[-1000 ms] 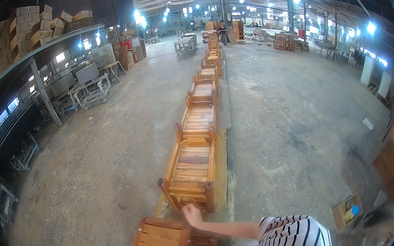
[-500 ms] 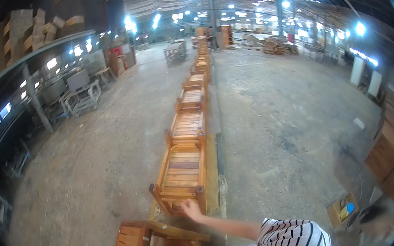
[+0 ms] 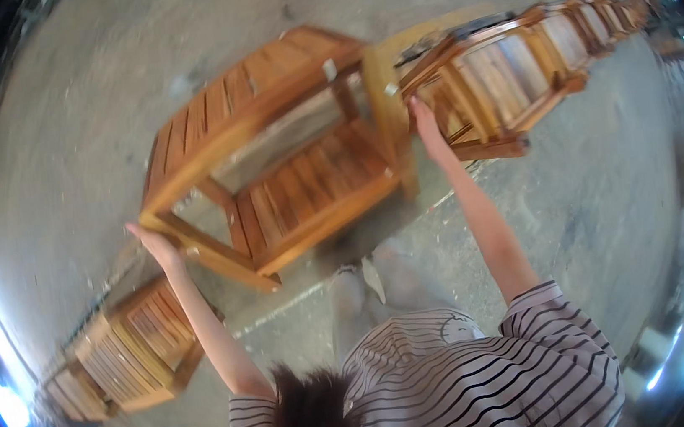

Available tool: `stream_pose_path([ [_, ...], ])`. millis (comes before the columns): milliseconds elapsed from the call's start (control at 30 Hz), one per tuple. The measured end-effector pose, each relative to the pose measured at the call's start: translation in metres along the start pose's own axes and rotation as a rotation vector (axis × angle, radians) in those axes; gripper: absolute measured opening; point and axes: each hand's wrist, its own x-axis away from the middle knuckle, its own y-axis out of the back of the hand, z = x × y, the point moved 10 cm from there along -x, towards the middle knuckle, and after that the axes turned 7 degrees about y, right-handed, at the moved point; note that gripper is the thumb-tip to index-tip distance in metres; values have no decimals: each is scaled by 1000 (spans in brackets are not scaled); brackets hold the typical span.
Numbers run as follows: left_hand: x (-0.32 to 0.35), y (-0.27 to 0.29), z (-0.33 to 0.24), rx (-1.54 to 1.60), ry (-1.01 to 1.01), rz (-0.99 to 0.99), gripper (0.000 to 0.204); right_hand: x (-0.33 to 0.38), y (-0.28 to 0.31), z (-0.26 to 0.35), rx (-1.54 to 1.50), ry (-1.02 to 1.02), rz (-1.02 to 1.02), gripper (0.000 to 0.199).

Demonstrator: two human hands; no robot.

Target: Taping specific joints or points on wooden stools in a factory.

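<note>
A two-tier wooden side table [image 3: 288, 110] with slatted top and lower shelf is in front of me, tilted in view, between my two hands. My left hand [image 3: 157, 245] grips its left end, near the corner of the top. At the opposite end, my right hand [image 3: 426, 122] holds the edge of the frame, its fingers partly hidden by the wood. Motion blurs the table, and whether its legs touch the floor I cannot tell.
To the right a row of slatted wooden pieces [image 3: 503, 73] stretches away end to end. More slatted pieces [image 3: 126, 356] stand in line at lower left. My feet and legs [image 3: 356, 296] are on the concrete floor [image 3: 595, 210], just below the side table.
My view has swung down and turned, so the row now runs to the right. Both hands are now on the side table; earlier, one hand was at the row's near end.
</note>
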Motion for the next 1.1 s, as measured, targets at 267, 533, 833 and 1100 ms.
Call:
stream_pose_path([
  [267, -8, 12, 7, 6, 33, 159, 82, 18, -73, -1, -578, -414, -33, 46],
  [533, -39, 34, 72, -211, 91, 130, 82, -19, -92, 57, -279, -152, -5, 58],
  [833, 33, 48, 72, -544, 532, 469, 82, 43, -62, 82, -97, -634, 456, 58],
  [1100, 80, 87, 200, -628, 976, 514, 76, 134, -32, -9, 4, -989, 563, 69],
])
